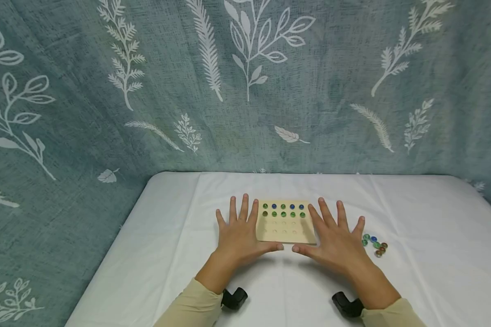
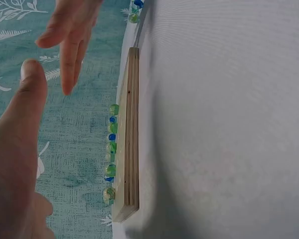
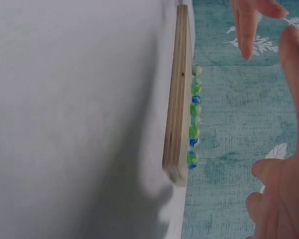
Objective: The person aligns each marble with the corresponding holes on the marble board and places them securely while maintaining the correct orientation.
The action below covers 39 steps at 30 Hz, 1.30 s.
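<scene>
A pale wooden board (image 1: 308,232) with rows of shallow round hollows lies flat on the white cloth, between my hands. Green and blue glass marbles (image 1: 283,214) fill its two far rows; the hollows nearer me hold none. My left hand (image 1: 238,235) is spread beside the board's left edge, and my right hand (image 1: 337,238) is spread at its right edge. Both thumbs point inward along the near edge, tips apart. In the left wrist view, my left thumb (image 2: 27,109) hangs in the air, away from the plywood edge (image 2: 132,134). Neither hand holds anything.
To the right of my right hand, several loose marbles (image 1: 377,245), green, blue and brown, lie on the white cloth (image 1: 446,254). Behind the table hangs a teal curtain (image 1: 237,131) with white leaf prints. A black device is worn at each wrist.
</scene>
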Each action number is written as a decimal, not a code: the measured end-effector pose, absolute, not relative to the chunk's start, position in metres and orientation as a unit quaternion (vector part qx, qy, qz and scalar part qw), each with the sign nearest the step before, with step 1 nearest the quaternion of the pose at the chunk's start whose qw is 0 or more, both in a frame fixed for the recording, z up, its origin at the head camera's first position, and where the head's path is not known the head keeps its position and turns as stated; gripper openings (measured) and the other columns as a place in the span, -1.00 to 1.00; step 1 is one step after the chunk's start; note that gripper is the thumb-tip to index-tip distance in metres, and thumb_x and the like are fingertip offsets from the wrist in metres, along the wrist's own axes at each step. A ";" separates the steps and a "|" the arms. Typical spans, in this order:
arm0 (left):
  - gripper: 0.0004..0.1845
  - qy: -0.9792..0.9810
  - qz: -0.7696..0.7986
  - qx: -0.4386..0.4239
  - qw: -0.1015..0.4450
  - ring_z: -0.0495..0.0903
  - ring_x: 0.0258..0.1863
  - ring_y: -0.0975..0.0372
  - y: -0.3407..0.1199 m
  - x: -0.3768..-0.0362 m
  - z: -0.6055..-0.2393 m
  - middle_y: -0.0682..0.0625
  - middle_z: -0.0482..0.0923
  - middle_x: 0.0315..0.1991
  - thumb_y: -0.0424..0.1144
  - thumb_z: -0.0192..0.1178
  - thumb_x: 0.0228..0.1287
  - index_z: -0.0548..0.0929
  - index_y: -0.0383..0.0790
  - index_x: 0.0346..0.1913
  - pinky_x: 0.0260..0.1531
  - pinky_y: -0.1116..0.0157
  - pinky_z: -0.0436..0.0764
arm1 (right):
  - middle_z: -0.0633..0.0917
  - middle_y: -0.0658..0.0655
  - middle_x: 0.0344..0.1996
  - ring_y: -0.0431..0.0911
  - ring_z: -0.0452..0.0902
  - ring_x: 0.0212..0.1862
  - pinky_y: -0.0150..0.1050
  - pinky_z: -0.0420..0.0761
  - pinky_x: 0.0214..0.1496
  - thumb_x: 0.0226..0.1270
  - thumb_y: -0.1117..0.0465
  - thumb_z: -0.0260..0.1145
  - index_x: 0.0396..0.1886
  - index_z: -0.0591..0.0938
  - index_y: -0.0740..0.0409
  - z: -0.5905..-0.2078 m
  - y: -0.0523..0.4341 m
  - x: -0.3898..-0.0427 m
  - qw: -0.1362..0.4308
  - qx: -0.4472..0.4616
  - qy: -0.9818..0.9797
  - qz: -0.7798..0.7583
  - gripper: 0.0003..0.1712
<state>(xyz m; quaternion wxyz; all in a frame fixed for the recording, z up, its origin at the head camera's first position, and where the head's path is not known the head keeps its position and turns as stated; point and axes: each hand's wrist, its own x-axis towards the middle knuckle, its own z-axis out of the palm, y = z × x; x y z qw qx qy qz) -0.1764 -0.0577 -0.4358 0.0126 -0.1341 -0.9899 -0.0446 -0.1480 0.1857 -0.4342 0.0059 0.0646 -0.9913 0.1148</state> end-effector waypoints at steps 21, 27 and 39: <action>0.20 -0.948 -0.230 -0.218 0.002 -0.07 0.57 -0.03 -0.074 -0.184 -0.440 -0.06 -0.07 0.60 0.44 0.30 -0.02 0.00 -0.01 0.59 0.49 -0.28 -0.07 | -0.12 0.23 0.59 0.36 -0.48 0.54 0.71 -0.44 0.21 0.19 -0.49 0.18 0.60 0.02 0.05 -0.428 0.226 -0.137 0.027 0.069 -0.982 0.172 0.18; 0.08 -0.933 -0.277 -0.226 -0.043 -0.10 0.58 -0.02 -0.083 -0.189 -0.455 -0.06 -0.04 0.59 0.33 0.34 0.07 0.11 -0.04 0.57 0.53 -0.20 -0.14 | -0.09 0.29 0.58 0.36 -0.54 0.53 0.73 -0.41 0.19 0.31 -0.36 0.18 0.58 0.11 0.07 -0.434 0.262 -0.135 0.023 0.043 -0.972 0.232 0.02; -0.17 -0.912 -0.327 -0.237 -0.064 -0.11 0.58 0.04 -0.095 -0.197 -0.474 0.00 0.04 0.57 0.16 0.33 0.20 0.32 -0.06 0.48 0.58 -0.06 -0.16 | 0.08 0.37 0.53 0.43 -0.46 0.52 0.70 -0.45 0.21 0.36 -0.20 0.24 0.37 0.46 0.18 -0.455 0.303 -0.133 -0.006 0.028 -0.941 0.337 -0.25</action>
